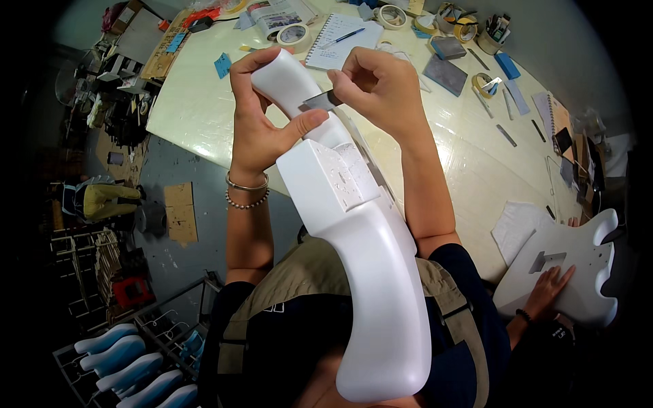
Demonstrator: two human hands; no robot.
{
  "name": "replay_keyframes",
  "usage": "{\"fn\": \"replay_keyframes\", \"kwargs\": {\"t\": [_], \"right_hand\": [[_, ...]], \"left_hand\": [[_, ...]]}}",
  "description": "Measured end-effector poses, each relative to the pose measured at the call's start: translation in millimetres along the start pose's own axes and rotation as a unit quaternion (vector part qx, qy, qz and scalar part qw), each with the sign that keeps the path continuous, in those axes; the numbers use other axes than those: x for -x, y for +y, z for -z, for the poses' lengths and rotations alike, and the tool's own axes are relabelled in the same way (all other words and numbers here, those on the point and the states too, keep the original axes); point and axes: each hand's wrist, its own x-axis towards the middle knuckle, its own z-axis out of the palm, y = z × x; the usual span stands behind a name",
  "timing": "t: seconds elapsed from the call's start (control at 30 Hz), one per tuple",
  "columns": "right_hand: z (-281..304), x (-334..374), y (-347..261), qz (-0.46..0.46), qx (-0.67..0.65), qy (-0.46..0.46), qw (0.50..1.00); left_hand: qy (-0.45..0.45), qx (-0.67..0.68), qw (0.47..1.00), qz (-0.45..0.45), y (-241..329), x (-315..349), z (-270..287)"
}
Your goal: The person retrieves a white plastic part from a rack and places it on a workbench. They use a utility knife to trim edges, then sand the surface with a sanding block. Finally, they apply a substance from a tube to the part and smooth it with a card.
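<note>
A glossy white guitar body (381, 272), seen edge-on, rises from my chest toward the table. My left hand (262, 132) wraps round its upper end, with the thumb pressed on the edge near a curved cutout. In my right hand (377, 88) a small flat metal blade (321, 101) is pinched between thumb and fingers, its tip at the white surface just above my left thumb. Small flecks lie on the squared block in the middle of the body. The lower end leans against me, and its far face is hidden.
On the pale table (204, 129) lie a spiral notebook (333, 41) with a pen, tape rolls (294, 35), sanding blocks (445, 73) and loose blades. At right, a co-worker's hand (549, 289) rests on another white guitar body (585, 258). Blue-white bodies (129, 370) hang on a rack at lower left.
</note>
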Motion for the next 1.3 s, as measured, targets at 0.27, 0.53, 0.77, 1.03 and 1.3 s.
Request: {"fn": "replay_keyframes", "kwargs": {"t": [0.27,0.53,0.77,1.03,1.3], "right_hand": [[21.5,-2.1,10.5,-0.020,-0.154,0.135,0.979],[15.8,1.0,13.7,-0.038,-0.159,0.117,0.980],[17.4,0.9,15.8,-0.045,-0.165,0.122,0.978],[12.0,5.4,11.6,-0.061,-0.164,0.046,0.983],[7.2,7.8,7.4,-0.038,-0.121,-0.008,0.992]], "left_hand": [[0.087,-0.043,0.995,0.006,1.8,0.4,-14.7],[0.119,0.098,0.987,0.054,4.6,-0.6,-15.6],[0.087,0.052,0.994,0.030,7.4,1.4,-20.8],[0.076,0.017,0.997,0.024,4.6,3.0,-18.7],[0.035,0.057,0.997,-0.023,-1.3,1.6,-11.3]]}}
